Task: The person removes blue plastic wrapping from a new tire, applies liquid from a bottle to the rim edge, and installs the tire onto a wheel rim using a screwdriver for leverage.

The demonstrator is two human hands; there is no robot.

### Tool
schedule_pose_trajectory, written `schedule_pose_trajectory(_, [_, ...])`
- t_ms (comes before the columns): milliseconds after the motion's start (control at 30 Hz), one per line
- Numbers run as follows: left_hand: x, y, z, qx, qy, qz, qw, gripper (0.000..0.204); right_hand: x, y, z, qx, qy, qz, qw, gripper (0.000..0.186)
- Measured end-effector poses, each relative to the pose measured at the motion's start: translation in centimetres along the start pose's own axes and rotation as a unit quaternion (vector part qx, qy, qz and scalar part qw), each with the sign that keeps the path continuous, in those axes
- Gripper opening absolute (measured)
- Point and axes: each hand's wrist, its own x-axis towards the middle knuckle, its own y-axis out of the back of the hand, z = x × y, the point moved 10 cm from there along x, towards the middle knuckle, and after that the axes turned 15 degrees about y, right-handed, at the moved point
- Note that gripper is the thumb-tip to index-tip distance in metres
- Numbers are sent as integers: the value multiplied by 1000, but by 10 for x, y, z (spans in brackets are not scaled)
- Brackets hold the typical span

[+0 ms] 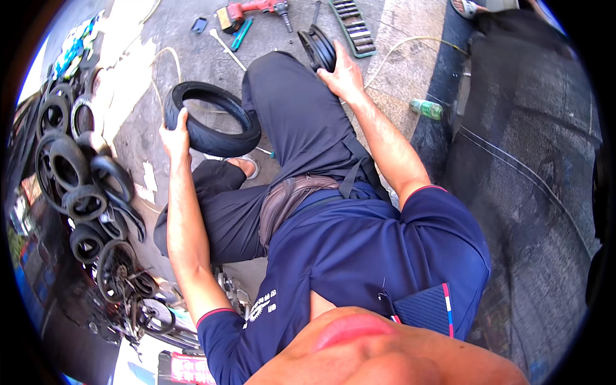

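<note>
Now your left hand (176, 136) grasps the motorcycle tyre (224, 146) by your knee (274, 69), your right hand (346, 76) the wheel rim (314, 49) near the edge of the pale paving (410, 24); seemingly tyre-to-rim matching, next calling for steady alignment.

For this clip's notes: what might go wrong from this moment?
The tire could slip or swing, since only the left hand grips it, at one side. The wheel rim in the right hand is close to the green tool tray and might knock it. The pale hose curving across the ground near that hand could snag or trip someone.
</note>
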Motion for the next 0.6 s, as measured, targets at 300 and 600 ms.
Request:
schedule_pose_trajectory(300, [32,8,-23,-8,40,-10,999,98,-36,6,19,-6,-47,-1,999,85])
schedule_pose_trajectory(600, [30,-21,6,-2,-31,-40,999,106,20,28,-59,-62,79,63,993,54])
